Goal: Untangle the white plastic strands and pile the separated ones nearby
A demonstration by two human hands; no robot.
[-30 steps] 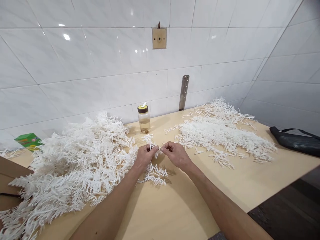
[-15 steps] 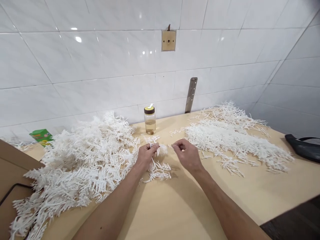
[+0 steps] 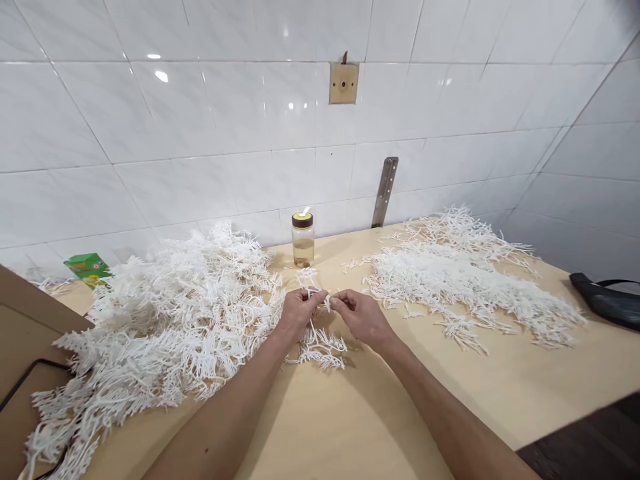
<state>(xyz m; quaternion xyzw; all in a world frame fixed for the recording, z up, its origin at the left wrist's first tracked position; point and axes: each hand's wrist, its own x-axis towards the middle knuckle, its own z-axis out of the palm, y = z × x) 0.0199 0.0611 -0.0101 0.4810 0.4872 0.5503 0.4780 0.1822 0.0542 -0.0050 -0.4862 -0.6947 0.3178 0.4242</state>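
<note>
Near the front edge of the pale wooden tabletop, only bare forearms. Further in, towards the middle, left hand and right hand meet, both pinched shut on one small white branched plastic sprig, held just above the surface. Directly below, lying flat and touching the left wrist's shadow, a loose white plastic frond.

To do the step well, probably: keep the grips close together on the stem, so that the thin tines do not bend or snap; work over the bare patch of wood, apart from both heaps, so that nothing tangles.

On the left side, a tall tangled heap of white plastic branches, spilling towards a brown cardboard box at the left edge. On the right side, a flatter spread of white plastic sprigs. At the back edge, between the heaps, a clear glass jar with a dark lid, standing upright against the white tiled wall. At the far left, a small green carton; at the right edge, a black bag.
</note>
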